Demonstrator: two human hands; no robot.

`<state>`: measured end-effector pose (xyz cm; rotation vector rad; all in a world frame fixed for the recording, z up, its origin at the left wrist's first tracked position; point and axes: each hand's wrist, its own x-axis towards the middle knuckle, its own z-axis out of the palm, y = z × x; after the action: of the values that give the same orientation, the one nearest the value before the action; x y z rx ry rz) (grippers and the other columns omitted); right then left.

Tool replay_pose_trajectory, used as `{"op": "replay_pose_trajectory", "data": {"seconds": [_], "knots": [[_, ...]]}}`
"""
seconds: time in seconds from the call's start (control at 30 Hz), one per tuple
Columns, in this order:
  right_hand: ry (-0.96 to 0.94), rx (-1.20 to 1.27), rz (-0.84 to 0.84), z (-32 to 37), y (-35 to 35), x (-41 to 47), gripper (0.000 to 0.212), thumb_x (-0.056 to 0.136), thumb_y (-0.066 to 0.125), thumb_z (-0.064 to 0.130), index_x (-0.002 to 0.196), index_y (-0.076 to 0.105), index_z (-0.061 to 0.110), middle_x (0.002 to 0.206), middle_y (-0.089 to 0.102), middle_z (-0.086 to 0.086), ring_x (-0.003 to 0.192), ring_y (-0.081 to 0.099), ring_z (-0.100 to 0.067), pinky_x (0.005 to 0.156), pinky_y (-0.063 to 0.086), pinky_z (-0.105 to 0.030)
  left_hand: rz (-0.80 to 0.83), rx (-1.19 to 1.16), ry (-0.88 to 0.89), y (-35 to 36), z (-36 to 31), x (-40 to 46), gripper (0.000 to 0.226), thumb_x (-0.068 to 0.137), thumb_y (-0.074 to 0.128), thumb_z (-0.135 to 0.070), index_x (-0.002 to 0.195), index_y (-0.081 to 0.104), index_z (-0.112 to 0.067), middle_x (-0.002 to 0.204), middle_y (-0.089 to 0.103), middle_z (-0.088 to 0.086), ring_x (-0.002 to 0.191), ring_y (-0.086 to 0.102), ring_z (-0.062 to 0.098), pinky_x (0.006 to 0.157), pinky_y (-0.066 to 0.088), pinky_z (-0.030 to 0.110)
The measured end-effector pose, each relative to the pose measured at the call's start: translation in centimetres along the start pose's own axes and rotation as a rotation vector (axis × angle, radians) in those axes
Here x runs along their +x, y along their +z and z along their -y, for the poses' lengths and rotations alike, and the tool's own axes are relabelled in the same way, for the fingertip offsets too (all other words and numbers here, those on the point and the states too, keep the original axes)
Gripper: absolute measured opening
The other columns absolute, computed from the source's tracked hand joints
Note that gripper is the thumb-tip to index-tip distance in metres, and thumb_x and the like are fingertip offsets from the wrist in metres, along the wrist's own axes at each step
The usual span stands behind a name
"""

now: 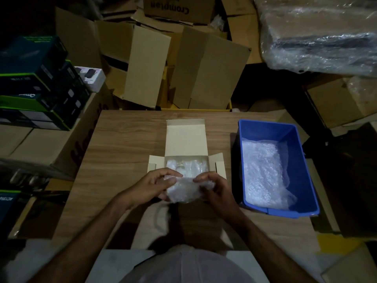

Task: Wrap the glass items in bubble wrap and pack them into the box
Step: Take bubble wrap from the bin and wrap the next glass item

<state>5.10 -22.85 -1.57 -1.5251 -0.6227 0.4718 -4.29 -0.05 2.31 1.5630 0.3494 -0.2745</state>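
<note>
Bubble-wrapped bundle [182,189]: crumpled, translucent white, contents hidden; at 6 o'clock of open white carton [186,139] on desk [126,139]. Left hand [152,185], right hand [214,185]: fingers grasping bundle's ends.

Both forearms reach forward, converging; left hand [154,185] and right hand [214,186] face each other, fingers curled, gripping one bundle [181,190].

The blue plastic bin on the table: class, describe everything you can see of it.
The blue plastic bin is rectangular, open-topped and upright on the wooden table, to the right of the open white cardboard box and apart from it. Crumpled clear bubble wrap lies inside, covering most of its floor. Neither hand touches it.
</note>
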Motion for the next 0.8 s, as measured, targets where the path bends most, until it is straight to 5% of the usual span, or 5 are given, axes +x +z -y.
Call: {"op": "replay_pose_trajectory", "data": {"seconds": [0.13,0.3,0.4,0.57,0.8], "knots": [[0.132,0.003,-0.056,-0.2,0.2,0.0,0.021,0.091,0.057,-0.017,0.099,0.072,-0.004,0.121,0.06,-0.01,0.109,0.064,-0.007,0.081,0.058,-0.022,0.11,-0.203,-0.165,-1.3,0.1,0.9,0.045,0.083,0.076,-0.049,0.114,0.075,-0.016,0.131,0.068,0.003,0.12,0.065,0.024,0.091,0.057,0.035],[0.28,0.036,-0.041,-1.4,0.8,-0.3,0.021,0.086,0.079,0.013,0.107,0.075,0.015,0.121,0.066,0.009,0.113,0.065,-0.01,0.085,0.061,-0.034,0.029,0.01,-0.046,-2.1,0.4,4.4,0.037,0.09,0.069,0.002,0.126,0.068,-0.007,0.128,0.07,0.0,0.12,0.065,0.019,0.093,0.056,0.025],[0.218,-0.131,-0.163,-2.7,1.9,0.0,0.016,0.086,0.079,0.014,0.099,0.071,0.019,0.103,0.07,0.006,0.097,0.069,-0.009,0.075,0.059,-0.029,0.003,0.227,0.029,-2.4,0.8,7.1,0.045,0.085,0.074,0.005,0.126,0.065,-0.011,0.123,0.071,0.003,0.115,0.067,0.019,0.096,0.057,0.031],[0.291,-0.461,-0.213,-4.7,4.1,1.1,0.029,0.087,0.073,0.035,0.111,0.057,0.034,0.098,0.066,0.012,0.086,0.065,-0.002,0.071,0.06,-0.032,-0.106,0.622,0.163,-1.8,1.9,11.2,0.024,0.079,0.082,-0.013,0.098,0.073,-0.025,0.098,0.069,-0.011,0.094,0.065,0.007,0.083,0.057,0.033],[0.301,-0.761,-0.057,-7.6,5.4,1.9,0.031,0.095,0.058,0.027,0.125,0.067,0.026,0.124,0.059,0.0,0.106,0.061,-0.017,0.089,0.055,-0.035,-0.181,0.987,0.403,-1.1,4.7,14.1,0.016,0.079,0.082,-0.011,0.083,0.07,-0.02,0.095,0.058,-0.002,0.082,0.059,0.016,0.064,0.054,0.038]]}}
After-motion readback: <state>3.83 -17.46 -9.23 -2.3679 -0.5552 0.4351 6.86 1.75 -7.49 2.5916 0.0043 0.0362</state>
